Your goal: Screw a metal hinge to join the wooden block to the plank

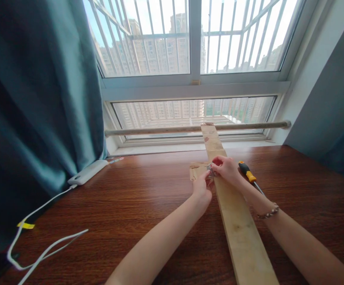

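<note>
A long pale wooden board (238,225) runs away from me across the dark wood surface, its far end reaching the rail at the window. Beside its left edge lies a short wooden piece (196,172). Where the two meet there is a small silvery metal fitting (210,168), too small to make out its exact kind. My left hand (203,188) pinches this fitting from the left, over the short piece. From the right, my right hand (225,169) rests across the board with its fingertips closed on the fitting. A screwdriver (250,174) with a black and yellow handle lies right of the board.
A white power strip (88,173) with a white cable (45,204) lies by the blue curtain (41,99) on the left. The window rail (160,130) crosses behind the tabletop (136,190). A wall (320,83) rises at right.
</note>
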`<state>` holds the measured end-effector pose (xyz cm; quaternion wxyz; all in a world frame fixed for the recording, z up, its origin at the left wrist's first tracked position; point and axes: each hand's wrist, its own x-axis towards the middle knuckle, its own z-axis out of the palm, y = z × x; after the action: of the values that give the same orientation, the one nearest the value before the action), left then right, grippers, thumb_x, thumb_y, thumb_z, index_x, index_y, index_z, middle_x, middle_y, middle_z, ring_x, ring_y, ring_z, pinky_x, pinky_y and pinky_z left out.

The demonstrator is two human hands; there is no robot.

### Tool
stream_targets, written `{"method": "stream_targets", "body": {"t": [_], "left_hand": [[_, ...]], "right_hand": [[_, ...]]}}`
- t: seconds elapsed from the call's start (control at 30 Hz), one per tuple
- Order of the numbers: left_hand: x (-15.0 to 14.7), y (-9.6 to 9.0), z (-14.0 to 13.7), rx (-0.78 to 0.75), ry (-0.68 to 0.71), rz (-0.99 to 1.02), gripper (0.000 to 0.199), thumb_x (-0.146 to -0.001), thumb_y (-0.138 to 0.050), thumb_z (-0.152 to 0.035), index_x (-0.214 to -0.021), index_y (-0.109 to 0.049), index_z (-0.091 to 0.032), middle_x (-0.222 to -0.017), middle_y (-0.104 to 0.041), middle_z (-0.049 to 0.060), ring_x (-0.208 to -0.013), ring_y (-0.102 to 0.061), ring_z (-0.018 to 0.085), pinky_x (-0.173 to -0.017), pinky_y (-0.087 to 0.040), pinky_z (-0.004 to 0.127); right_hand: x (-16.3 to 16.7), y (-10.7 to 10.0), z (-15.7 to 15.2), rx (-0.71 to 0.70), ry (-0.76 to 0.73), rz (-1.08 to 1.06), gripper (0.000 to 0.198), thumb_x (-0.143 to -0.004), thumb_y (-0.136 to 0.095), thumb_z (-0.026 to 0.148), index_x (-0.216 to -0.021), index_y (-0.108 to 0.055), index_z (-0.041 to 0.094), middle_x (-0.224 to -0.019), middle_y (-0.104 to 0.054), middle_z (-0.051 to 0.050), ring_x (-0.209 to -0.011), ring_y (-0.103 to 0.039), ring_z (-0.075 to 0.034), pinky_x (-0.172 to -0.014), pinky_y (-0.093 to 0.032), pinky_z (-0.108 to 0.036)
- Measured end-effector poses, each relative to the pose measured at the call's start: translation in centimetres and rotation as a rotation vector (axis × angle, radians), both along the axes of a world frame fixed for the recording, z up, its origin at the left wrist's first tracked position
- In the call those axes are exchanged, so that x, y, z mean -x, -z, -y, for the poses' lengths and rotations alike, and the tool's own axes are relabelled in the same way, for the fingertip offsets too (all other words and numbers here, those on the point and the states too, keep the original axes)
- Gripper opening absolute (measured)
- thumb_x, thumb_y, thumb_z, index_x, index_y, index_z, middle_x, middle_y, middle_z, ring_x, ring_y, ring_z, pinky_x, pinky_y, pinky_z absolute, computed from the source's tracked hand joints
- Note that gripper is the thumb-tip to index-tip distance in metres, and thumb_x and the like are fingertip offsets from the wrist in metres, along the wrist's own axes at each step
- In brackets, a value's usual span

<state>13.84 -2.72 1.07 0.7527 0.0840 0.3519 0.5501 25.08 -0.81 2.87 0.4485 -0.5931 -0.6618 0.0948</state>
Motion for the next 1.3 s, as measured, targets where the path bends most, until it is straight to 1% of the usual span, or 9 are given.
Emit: {"method": "stream_targets", "body": {"t": [0.13, 0.23, 0.3, 0.43, 0.5, 0.63, 0.77, 1.0, 1.3], "left_hand": [[0.1, 0.0, -0.1, 0.007, -0.007, -0.013, 0.012, -0.067, -0.06, -0.001, -0.066, -0.063, -0.012, -0.062, -0.064, 0.003, -0.052, -0.057, 0.01, -0.053, -0.042, 0.022], [0.1, 0.0, -0.2, 0.016, -0.015, -0.01, 0.012, -0.068, -0.06, 0.0, -0.064, -0.062, -0.012, -0.062, -0.064, 0.003, -0.053, -0.057, 0.01, -0.053, -0.042, 0.023], [0.0, 0.0, -0.3, 0.018, -0.016, -0.008, 0.013, -0.068, -0.059, 0.001, -0.064, -0.063, -0.012, -0.062, -0.064, 0.002, -0.053, -0.056, 0.01, -0.053, -0.041, 0.022], [0.0, -0.1, -0.2, 0.031, -0.012, -0.011, 0.015, -0.068, -0.06, 0.001, -0.061, -0.062, -0.012, -0.061, -0.064, 0.002, -0.051, -0.055, 0.009, -0.051, -0.039, 0.021], [0.1, -0.1, -0.2, 0.035, -0.009, -0.005, 0.016, -0.068, -0.06, 0.002, -0.06, -0.062, -0.011, -0.061, -0.064, 0.002, -0.052, -0.056, 0.009, -0.051, -0.039, 0.021], [0.2, -0.2, -0.4, 0.025, -0.001, 0.012, 0.018, -0.07, -0.058, 0.003, -0.06, -0.062, -0.011, -0.061, -0.064, 0.004, -0.051, -0.056, 0.009, -0.055, -0.043, 0.021], [0.2, 0.0, -0.7, 0.01, 0.002, 0.011, 0.016, -0.072, -0.057, 0.002, -0.064, -0.064, -0.01, -0.064, -0.066, 0.006, -0.051, -0.057, 0.009, -0.053, -0.043, 0.02], [0.0, 0.7, -0.8, 0.01, -0.032, -0.021, 0.012, -0.069, -0.062, 0.0, -0.068, -0.066, -0.011, -0.068, -0.068, 0.005, -0.056, -0.06, 0.009, -0.053, -0.044, 0.019], [-0.4, 0.8, -0.1, 0.037, -0.053, -0.017, 0.008, -0.068, -0.066, -0.005, -0.067, -0.066, -0.013, -0.068, -0.068, 0.003, -0.059, -0.061, 0.011, -0.055, -0.042, 0.02]], "right_hand": [[0.1, 0.4, 0.3, -0.031, -0.006, 0.003, 0.011, -0.071, -0.056, 0.024, -0.069, -0.063, 0.015, -0.061, -0.064, -0.002, -0.054, -0.056, -0.013, -0.054, -0.042, -0.023], [0.1, 0.5, 0.5, -0.045, -0.039, 0.032, 0.01, -0.073, -0.055, 0.023, -0.07, -0.061, 0.016, -0.062, -0.063, -0.002, -0.055, -0.056, -0.013, -0.055, -0.041, -0.023], [0.1, 0.5, 0.6, -0.073, -0.065, 0.096, 0.01, -0.075, -0.054, 0.022, -0.071, -0.06, 0.016, -0.063, -0.062, -0.002, -0.056, -0.055, -0.013, -0.056, -0.041, -0.024], [0.2, 0.4, 1.0, -0.151, -0.095, 0.307, 0.009, -0.079, -0.053, 0.02, -0.072, -0.057, 0.017, -0.067, -0.059, -0.001, -0.06, -0.053, -0.014, -0.06, -0.039, -0.025], [0.3, 0.3, 1.2, -0.16, -0.095, 0.353, 0.008, -0.079, -0.053, 0.019, -0.072, -0.056, 0.017, -0.068, -0.058, -0.001, -0.061, -0.053, -0.014, -0.061, -0.038, -0.025], [0.3, 0.3, 1.3, -0.147, -0.094, 0.357, 0.007, -0.08, -0.053, 0.019, -0.074, -0.056, 0.017, -0.069, -0.058, -0.002, -0.062, -0.053, -0.014, -0.062, -0.038, -0.025], [0.3, 0.3, 1.3, -0.161, -0.075, 0.327, 0.007, -0.08, -0.053, 0.018, -0.073, -0.056, 0.017, -0.069, -0.058, -0.002, -0.063, -0.054, -0.015, -0.063, -0.039, -0.025], [0.6, 0.3, 1.4, -0.17, -0.056, 0.345, 0.007, -0.081, -0.053, 0.018, -0.075, -0.056, 0.016, -0.07, -0.058, -0.003, -0.062, -0.054, -0.015, -0.062, -0.039, -0.025], [0.7, 0.2, 1.8, -0.151, -0.06, 0.385, 0.009, -0.084, -0.05, 0.018, -0.079, -0.057, 0.017, -0.076, -0.062, -0.005, -0.063, -0.055, -0.015, -0.063, -0.04, -0.025]]}}
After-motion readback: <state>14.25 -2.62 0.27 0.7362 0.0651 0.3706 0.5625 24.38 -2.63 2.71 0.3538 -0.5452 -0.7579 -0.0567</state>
